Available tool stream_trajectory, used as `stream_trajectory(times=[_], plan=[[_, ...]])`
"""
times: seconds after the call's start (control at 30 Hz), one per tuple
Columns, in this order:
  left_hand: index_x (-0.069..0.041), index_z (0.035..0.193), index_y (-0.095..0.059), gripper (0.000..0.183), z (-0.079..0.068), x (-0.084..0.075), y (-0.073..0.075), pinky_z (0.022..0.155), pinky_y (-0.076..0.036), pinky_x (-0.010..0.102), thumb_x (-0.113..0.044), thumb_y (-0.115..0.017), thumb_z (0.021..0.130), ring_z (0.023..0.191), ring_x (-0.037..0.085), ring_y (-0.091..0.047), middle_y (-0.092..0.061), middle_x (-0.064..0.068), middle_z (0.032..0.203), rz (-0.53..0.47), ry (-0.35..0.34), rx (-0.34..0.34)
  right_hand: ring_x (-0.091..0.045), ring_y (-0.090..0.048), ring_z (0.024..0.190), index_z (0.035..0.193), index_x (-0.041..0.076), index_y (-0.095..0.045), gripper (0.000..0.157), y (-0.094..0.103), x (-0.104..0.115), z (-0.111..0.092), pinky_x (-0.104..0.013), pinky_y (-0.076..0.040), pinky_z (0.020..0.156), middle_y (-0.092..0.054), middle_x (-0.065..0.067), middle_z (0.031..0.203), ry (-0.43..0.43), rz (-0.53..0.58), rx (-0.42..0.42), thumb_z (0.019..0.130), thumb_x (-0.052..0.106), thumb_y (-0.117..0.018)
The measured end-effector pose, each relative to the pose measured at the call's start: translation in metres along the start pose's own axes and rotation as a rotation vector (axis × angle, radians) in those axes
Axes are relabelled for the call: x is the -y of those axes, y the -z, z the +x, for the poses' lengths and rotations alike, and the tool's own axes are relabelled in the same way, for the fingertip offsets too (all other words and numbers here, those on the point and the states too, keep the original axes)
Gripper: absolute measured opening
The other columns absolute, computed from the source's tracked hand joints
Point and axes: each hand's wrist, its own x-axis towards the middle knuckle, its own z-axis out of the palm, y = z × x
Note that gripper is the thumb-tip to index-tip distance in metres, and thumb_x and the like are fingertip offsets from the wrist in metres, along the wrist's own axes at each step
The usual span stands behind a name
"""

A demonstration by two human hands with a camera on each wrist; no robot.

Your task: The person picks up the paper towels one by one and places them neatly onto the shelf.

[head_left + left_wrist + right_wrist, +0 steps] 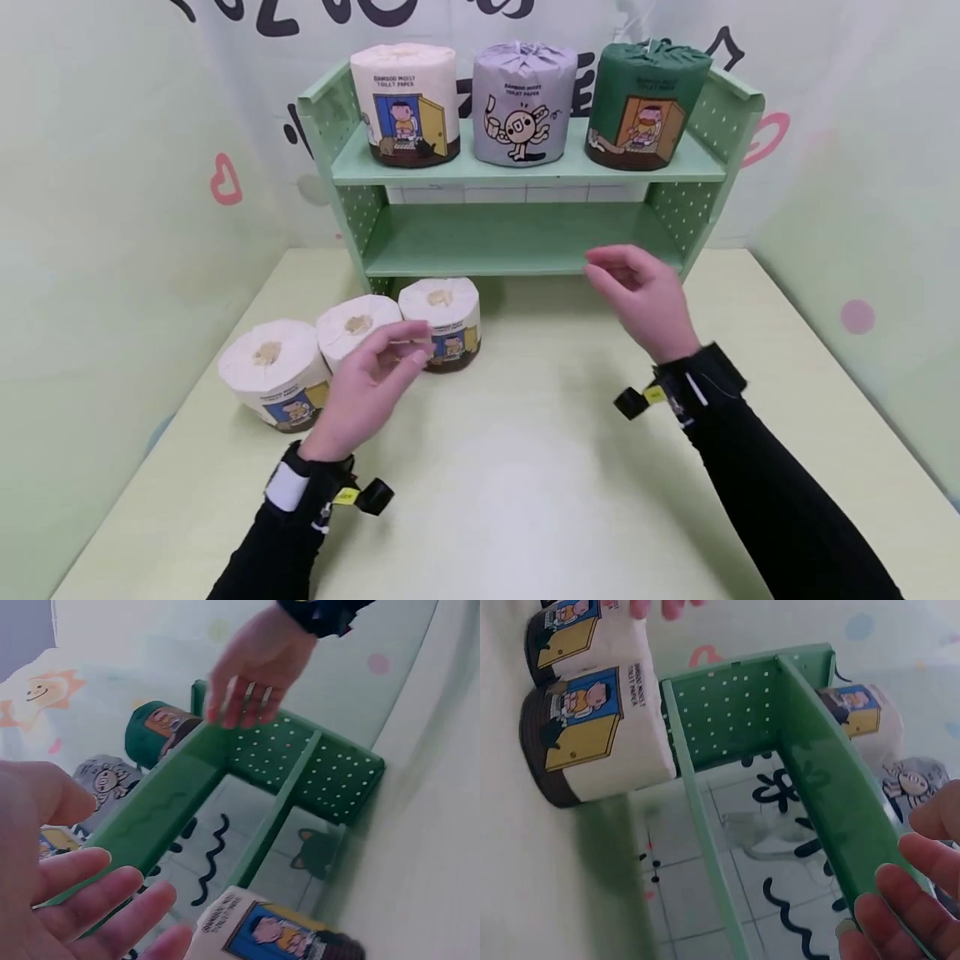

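My left hand point(369, 392) hovers over the table beside three white-wrapped toilet paper rolls, with loosely bent fingers and nothing in them. The nearest rolls are the middle one point(351, 320) and the right one point(448, 310); the left roll point(272, 367) stands closest to the table's left side. My right hand point(647, 302) is raised before the right part of the green shelf point(525, 237), also holding nothing. Its relaxed fingers point(900, 900) show in the right wrist view. In the left wrist view, the left fingers point(112, 911) are spread apart.
On the shelf's upper board stand a white wrapped roll point(408, 92), a lilac one point(521, 100) and a dark green one point(648, 100). Perforated side panels point(682, 208) close the shelf's ends. Behind it hangs a printed white sheet point(262, 125).
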Motion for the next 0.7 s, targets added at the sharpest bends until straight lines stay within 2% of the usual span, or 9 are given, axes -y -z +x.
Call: stream_trajectory(times=[0.17,0.3,0.4,0.47,0.57,0.63,0.7], plan=[[-0.003,0.136,-0.053,0.038,-0.007,-0.012,0.033,0.089,-0.051,0.02,0.001,-0.06,0.098,0.114,0.029,-0.054,-0.055,0.015,0.131,-0.003,-0.023,-0.116,-0.014,-0.062,0.094,0.117,0.011,-0.071,0.029,0.021,-0.03,-0.019,-0.018,-0.05,0.078,-0.068,0.001,0.108,-0.081,-0.011,-0.048,0.095,0.029,-0.07],[-0.002,0.136,-0.053,0.041,-0.011,-0.018,0.063,0.092,-0.049,0.018,0.003,-0.062,0.096,0.118,0.032,-0.051,-0.054,0.016,0.133,0.056,-0.032,-0.229,-0.012,-0.06,0.095,0.118,0.013,-0.07,0.031,0.032,-0.048,-0.022,-0.02,-0.05,0.078,-0.068,0.001,0.107,-0.13,-0.072,-0.046,0.095,0.034,-0.069],[-0.003,0.137,-0.053,0.045,-0.018,-0.018,0.087,0.095,-0.045,0.016,0.003,-0.065,0.094,0.122,0.028,-0.047,-0.052,0.014,0.136,0.078,-0.003,-0.324,-0.012,-0.059,0.094,0.117,0.013,-0.07,0.03,0.035,-0.058,-0.021,-0.023,-0.049,0.077,-0.068,0.0,0.106,-0.161,-0.111,-0.043,0.096,0.035,-0.068],[-0.006,0.139,-0.051,0.05,-0.024,-0.015,0.103,0.1,-0.04,0.015,0.001,-0.068,0.093,0.127,0.024,-0.043,-0.049,0.011,0.14,0.114,0.046,-0.385,-0.012,-0.058,0.093,0.116,0.013,-0.07,0.03,0.036,-0.063,-0.019,-0.025,-0.048,0.076,-0.068,-0.001,0.105,-0.18,-0.12,-0.044,0.096,0.035,-0.068],[-0.015,0.146,-0.044,0.062,-0.033,-0.005,0.121,0.109,-0.028,0.016,-0.007,-0.073,0.092,0.134,0.015,-0.032,-0.038,0.002,0.149,0.195,0.163,-0.452,-0.013,-0.058,0.093,0.117,0.014,-0.07,0.031,0.037,-0.071,-0.018,-0.029,-0.047,0.075,-0.067,-0.002,0.105,-0.205,-0.126,-0.045,0.096,0.037,-0.067],[-0.023,0.151,-0.034,0.073,-0.037,0.004,0.129,0.115,-0.019,0.022,-0.017,-0.075,0.091,0.137,0.012,-0.024,-0.028,-0.001,0.154,0.268,0.253,-0.466,-0.013,-0.057,0.093,0.118,0.014,-0.069,0.033,0.039,-0.076,-0.019,-0.03,-0.046,0.075,-0.067,-0.001,0.105,-0.223,-0.127,-0.048,0.096,0.039,-0.067],[-0.027,0.155,-0.023,0.083,-0.039,0.015,0.133,0.117,-0.014,0.03,-0.024,-0.076,0.091,0.139,0.013,-0.017,-0.02,-0.002,0.157,0.294,0.326,-0.449,-0.013,-0.057,0.094,0.118,0.015,-0.069,0.035,0.042,-0.08,-0.022,-0.031,-0.046,0.074,-0.067,-0.001,0.105,-0.242,-0.126,-0.055,0.096,0.041,-0.067]])
